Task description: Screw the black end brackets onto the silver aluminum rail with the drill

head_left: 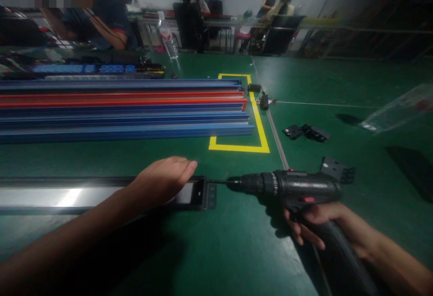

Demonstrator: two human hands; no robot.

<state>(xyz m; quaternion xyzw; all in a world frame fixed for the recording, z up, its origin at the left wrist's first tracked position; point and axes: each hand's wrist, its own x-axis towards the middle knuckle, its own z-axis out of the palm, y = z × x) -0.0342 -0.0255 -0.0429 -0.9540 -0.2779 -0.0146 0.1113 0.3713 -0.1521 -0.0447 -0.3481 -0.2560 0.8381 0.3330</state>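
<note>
My right hand [334,215] is wrapped round the grip of a black cordless drill [307,187], which lies level with its bit pointing left. The bit's tip meets the upper corner of a black end plate [204,192] on a long metal profile; whether a screw sits there is too small to see. My left hand [165,178] is closed over this dark-edged profile [74,196] close to its end, its fingertips partly hidden behind the hand. A slotted tab [212,196] sticks out from the end plate onto the green tabletop.
Several blue and red profiles [135,131] lie side by side behind, their ends inside a yellow tape outline [237,148]. Black brackets [314,132] and a clear plastic bag [399,108] are to the right. A bottle [168,36] stands farther back; people sit beyond.
</note>
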